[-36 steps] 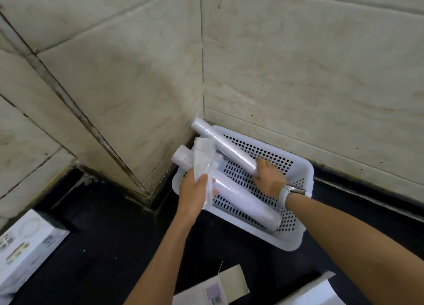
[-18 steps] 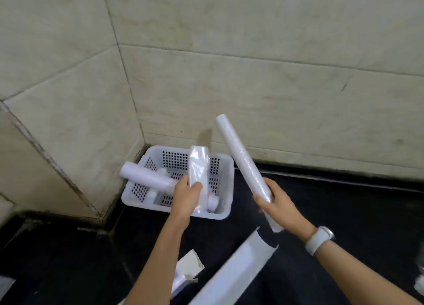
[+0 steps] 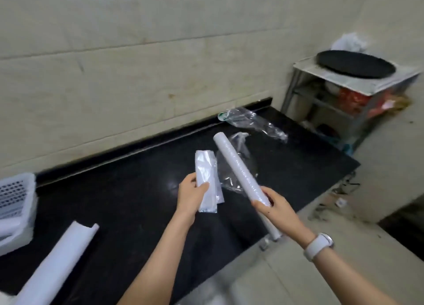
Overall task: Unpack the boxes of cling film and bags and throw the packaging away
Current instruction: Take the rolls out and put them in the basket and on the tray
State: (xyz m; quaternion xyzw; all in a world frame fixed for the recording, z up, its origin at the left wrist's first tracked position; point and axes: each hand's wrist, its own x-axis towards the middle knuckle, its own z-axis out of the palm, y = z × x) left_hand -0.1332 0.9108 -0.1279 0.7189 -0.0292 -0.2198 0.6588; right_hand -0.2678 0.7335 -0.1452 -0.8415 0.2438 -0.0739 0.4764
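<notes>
Both forearms reach forward over the black desk (image 3: pixel 119 203). The left hand (image 3: pixel 191 195) is raised, thumb across the front of a flat pack of clear bags (image 3: pixel 207 182), fingers curled behind it; the pack stands nearly upright in the grip. The right hand (image 3: pixel 274 207), with a white watch (image 3: pixel 319 246) on its wrist, is closed round the lower part of a white cling film roll (image 3: pixel 239 170); the roll slants up and to the left, its lower end sticking out below the hand past the desk's front edge.

Two pieces of clear plastic wrapping lie on the desk: one (image 3: pixel 252 122) near the back wall, one (image 3: pixel 238 164) behind the roll. A white perforated basket (image 3: pixel 15 203) sits at the left edge of the view. A long white box (image 3: pixel 55 265) lies open-ended at the lower left. The dark surface between basket and hands is bare. To the right, past the desk's end, a metal rack (image 3: pixel 344 91) carries a round black pan (image 3: pixel 355 67).
</notes>
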